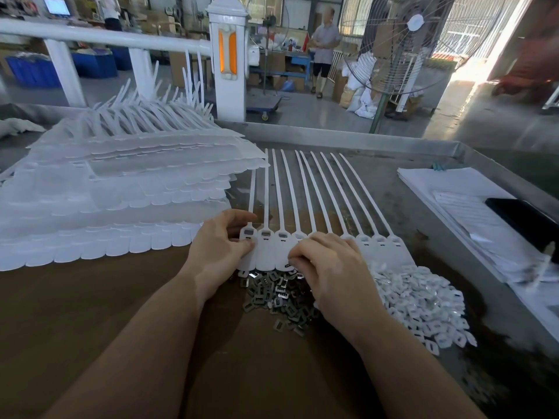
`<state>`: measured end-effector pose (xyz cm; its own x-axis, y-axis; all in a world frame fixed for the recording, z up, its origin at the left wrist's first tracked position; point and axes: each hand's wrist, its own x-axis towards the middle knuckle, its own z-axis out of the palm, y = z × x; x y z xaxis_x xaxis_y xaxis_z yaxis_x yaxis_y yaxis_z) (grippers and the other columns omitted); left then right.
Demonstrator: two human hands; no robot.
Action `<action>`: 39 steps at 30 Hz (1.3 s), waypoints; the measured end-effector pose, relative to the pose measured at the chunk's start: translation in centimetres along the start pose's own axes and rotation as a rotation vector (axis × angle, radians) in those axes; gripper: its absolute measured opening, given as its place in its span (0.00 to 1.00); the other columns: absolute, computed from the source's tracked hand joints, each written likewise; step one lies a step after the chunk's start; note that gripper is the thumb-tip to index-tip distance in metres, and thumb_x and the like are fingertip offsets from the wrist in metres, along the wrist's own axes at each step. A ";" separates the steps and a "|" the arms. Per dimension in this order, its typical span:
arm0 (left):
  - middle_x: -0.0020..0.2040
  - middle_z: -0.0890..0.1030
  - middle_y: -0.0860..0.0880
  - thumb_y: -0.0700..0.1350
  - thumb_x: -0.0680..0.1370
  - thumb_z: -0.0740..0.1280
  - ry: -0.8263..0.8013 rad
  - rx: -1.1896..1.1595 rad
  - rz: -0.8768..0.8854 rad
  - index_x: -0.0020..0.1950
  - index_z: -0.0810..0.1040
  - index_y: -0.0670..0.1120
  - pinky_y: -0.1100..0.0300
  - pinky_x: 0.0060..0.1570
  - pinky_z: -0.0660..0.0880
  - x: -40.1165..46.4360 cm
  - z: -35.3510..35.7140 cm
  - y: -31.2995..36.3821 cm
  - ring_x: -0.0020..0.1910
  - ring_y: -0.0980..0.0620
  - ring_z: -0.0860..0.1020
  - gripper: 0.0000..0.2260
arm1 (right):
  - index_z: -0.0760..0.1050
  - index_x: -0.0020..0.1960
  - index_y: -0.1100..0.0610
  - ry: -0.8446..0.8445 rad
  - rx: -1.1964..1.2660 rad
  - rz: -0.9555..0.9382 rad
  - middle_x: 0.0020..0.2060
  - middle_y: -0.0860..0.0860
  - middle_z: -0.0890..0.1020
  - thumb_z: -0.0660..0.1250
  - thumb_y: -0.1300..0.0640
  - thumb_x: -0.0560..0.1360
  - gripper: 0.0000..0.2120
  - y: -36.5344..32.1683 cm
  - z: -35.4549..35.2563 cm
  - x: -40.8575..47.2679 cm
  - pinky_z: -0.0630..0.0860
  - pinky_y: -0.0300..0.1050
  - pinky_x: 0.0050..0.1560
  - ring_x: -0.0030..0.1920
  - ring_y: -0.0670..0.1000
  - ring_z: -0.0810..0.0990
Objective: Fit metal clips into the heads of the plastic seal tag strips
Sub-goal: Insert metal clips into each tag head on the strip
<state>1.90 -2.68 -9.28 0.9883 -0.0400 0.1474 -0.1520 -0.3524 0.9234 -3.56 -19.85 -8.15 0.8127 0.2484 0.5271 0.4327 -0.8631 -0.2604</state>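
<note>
So the joined seal tag strip (pixel 317 237) is laid flat mid-table, tails pointing far, with the metal clips (pixel 278 294) heaped just near it. Light, bendy plastic by the looks, best steadied at the heads. Its left end is pinched by the left hand (pixel 220 249); the right hand (pixel 329 267) is curled over the heads, whether a clip is held can't be told.

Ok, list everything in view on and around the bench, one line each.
seal tag strip row: one joined row, white, bench centre
stacked tag sheets: many, white, left
metal clips: a pile, grey, before the row
plastic caps: a pile, white, right of the clips
paper stack: one, white, right
dark flat object: one, black, on the papers
fan: one, behind the bench
left hand: holds the row's left end
right hand: fingers curled, on the heads
</note>
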 end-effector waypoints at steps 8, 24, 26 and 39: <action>0.53 0.79 0.54 0.36 0.74 0.69 0.001 0.011 -0.014 0.53 0.75 0.55 0.56 0.60 0.73 -0.1 -0.1 0.3 0.55 0.57 0.76 0.15 | 0.80 0.44 0.60 0.126 0.150 0.088 0.36 0.51 0.82 0.67 0.63 0.74 0.03 0.3 -0.1 0.2 0.77 0.46 0.40 0.37 0.50 0.79; 0.54 0.79 0.52 0.36 0.74 0.68 -0.013 -0.054 -0.044 0.52 0.75 0.56 0.52 0.60 0.74 -0.4 -0.4 0.4 0.55 0.55 0.76 0.15 | 0.79 0.46 0.58 -0.034 0.426 0.461 0.41 0.50 0.83 0.64 0.64 0.75 0.06 1.3 -1.3 3.9 0.77 0.33 0.46 0.40 0.43 0.82; 0.55 0.79 0.51 0.36 0.74 0.68 -0.015 -0.051 -0.045 0.52 0.75 0.56 0.50 0.60 0.74 -0.4 -0.4 0.5 0.56 0.54 0.76 0.15 | 0.80 0.46 0.58 -0.053 0.372 0.458 0.42 0.49 0.83 0.65 0.64 0.74 0.06 1.5 -1.1 4.6 0.77 0.37 0.49 0.42 0.45 0.81; 0.53 0.80 0.53 0.35 0.73 0.68 -0.021 -0.062 -0.052 0.54 0.76 0.53 0.54 0.57 0.75 -0.6 -0.6 0.6 0.53 0.56 0.77 0.15 | 0.82 0.43 0.57 -0.242 0.153 0.465 0.45 0.50 0.83 0.68 0.63 0.73 0.05 1.8 0.1 6.3 0.77 0.47 0.52 0.46 0.49 0.79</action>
<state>1.21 -2.34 -8.58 0.9949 -0.0425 0.0919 -0.1004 -0.2959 0.9499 2.36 -19.83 -5.40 0.9907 -0.0351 0.1318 0.0430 -0.8368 -0.5458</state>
